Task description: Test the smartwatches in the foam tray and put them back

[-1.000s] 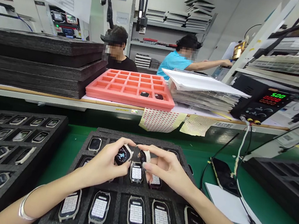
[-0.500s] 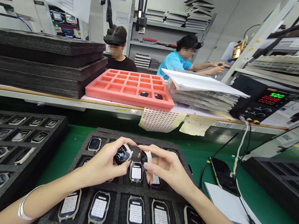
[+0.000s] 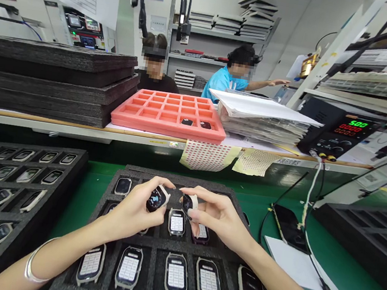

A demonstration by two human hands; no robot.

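Note:
My left hand (image 3: 140, 208) grips a strapless smartwatch (image 3: 156, 199) by its edges, its dark round-dial screen lit and tilted. Facing it across a small gap, my right hand (image 3: 218, 216) pinches a second smartwatch (image 3: 187, 203), whose dark screen is angled to the left. Both are held above a black foam tray (image 3: 151, 275). In its pockets lie several more watch bodies, many showing a white grid on screen, such as the one just below my hands (image 3: 176, 223). My right fingers partly hide another watch (image 3: 202, 234).
A second foam tray of watches (image 3: 15, 200) lies at left. On the shelf stand stacked black foam (image 3: 50, 78), a pink compartment tray (image 3: 166, 128) and a power supply (image 3: 338, 131). At right are a phone (image 3: 289, 226), cables and white paper (image 3: 301, 265). Two people sit beyond.
Both of my hands stay almost still; the watch in my left hand has turned slightly. Behind the shelf, one person's head has turned and the other's arm has stretched out.

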